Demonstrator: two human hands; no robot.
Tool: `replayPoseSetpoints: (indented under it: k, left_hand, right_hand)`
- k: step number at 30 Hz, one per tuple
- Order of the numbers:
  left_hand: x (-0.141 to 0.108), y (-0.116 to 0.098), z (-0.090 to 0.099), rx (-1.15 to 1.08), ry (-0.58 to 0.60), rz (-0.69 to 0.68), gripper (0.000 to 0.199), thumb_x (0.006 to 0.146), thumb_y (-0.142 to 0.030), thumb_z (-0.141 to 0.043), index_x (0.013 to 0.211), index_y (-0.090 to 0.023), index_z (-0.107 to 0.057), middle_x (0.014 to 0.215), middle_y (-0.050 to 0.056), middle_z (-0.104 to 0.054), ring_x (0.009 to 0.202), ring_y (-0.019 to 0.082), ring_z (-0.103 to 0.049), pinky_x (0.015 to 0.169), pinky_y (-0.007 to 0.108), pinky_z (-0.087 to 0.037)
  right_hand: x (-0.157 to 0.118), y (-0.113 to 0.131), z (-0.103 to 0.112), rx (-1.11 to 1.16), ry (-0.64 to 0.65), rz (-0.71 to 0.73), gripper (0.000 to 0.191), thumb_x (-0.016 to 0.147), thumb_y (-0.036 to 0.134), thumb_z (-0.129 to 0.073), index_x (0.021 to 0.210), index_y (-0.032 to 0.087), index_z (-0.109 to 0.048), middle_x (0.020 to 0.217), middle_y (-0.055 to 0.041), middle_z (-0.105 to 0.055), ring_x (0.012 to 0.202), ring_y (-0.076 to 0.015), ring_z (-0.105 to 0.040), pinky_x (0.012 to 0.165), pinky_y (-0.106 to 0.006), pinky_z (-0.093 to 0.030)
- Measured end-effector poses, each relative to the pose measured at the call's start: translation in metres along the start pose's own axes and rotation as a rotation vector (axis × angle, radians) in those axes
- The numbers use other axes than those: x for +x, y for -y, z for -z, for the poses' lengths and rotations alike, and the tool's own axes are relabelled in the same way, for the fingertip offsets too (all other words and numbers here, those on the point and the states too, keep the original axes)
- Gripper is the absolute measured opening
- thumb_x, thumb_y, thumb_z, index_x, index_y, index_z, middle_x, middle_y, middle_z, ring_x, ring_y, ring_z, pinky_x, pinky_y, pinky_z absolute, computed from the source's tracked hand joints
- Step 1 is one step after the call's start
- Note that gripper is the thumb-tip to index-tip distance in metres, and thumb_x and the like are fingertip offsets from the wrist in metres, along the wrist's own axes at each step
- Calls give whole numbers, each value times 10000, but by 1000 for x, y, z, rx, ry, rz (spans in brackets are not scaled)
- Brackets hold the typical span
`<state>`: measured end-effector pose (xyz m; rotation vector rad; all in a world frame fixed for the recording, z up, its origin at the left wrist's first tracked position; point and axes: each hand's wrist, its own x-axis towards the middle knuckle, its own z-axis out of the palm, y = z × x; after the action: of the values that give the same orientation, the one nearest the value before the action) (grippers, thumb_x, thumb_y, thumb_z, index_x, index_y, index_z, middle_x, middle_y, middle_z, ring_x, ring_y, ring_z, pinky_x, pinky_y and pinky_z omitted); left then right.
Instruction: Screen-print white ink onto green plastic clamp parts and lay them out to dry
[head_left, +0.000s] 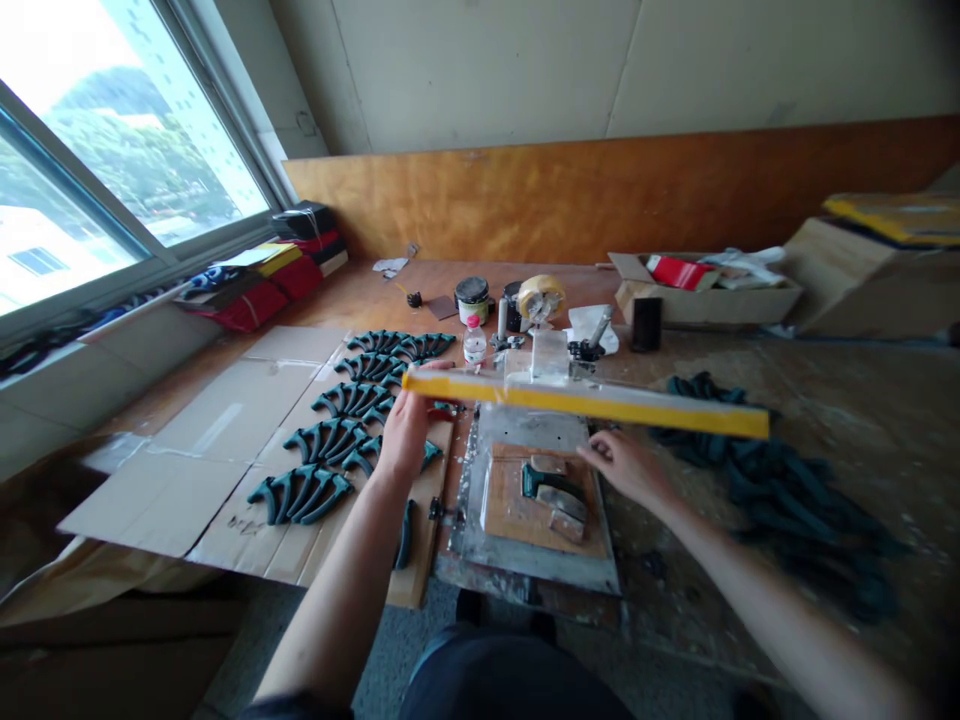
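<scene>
My left hand (407, 428) is closed around the left end of a long, flat frame edged with yellow tape (585, 400), seen almost edge-on and raised above a metal base plate (517, 430). Beneath it, a wooden board (506, 500) carries small blocks. A dark green curved handle-like piece (536, 482) lies among those blocks. My right hand (619, 462) is by the board's upper right corner, below the frame; its fingers are loosely bent and I see nothing in them. Part of the metal stand (551, 355) behind is hidden by the frame.
Rows of similar green pieces (330, 440) lie on cardboard (217, 430) at left. A loose pile of green pieces (787, 490) is at right. Behind stand a small bottle (474, 343), a tin (472, 298), a tape roll (541, 298) and an open carton (705, 305).
</scene>
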<state>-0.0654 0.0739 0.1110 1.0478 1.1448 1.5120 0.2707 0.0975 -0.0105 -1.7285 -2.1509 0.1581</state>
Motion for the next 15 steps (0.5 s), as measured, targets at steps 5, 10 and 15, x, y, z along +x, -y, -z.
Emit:
replayPoseSetpoints:
  k: [5, 10, 15]
  left_hand:
    - [23, -11, -24, -78, -68, -68, 538, 849, -641, -426, 1099, -185, -566, 896, 67, -694, 814, 165, -657, 603, 224, -509]
    - [-62, 56, -37, -12, 124, 568, 619, 725, -650, -610, 1043, -119, -610, 859, 131, -715, 626, 185, -659, 456, 233, -471]
    - [-127, 122, -34, -167, -4, 791, 505, 714, -592, -655, 955, -151, -612, 880, 101, -706, 757, 218, -684, 565, 282, -537]
  right_hand:
    - [-33, 35, -47, -117, 178, 62, 149, 866, 314, -579, 806, 177, -580, 864, -81, -623, 851, -218, -588, 737, -305, -427]
    - [-43, 89, -37, 40, 36, -95, 134, 933, 285, -482, 884, 169, -529, 798, -64, -605, 754, -196, -570, 684, -298, -419]
    - [-71, 125, -35, 219, 2, 408, 100, 921, 256, -507, 969, 188, -562, 931, -53, -606, 930, -201, -536, 856, -332, -426]
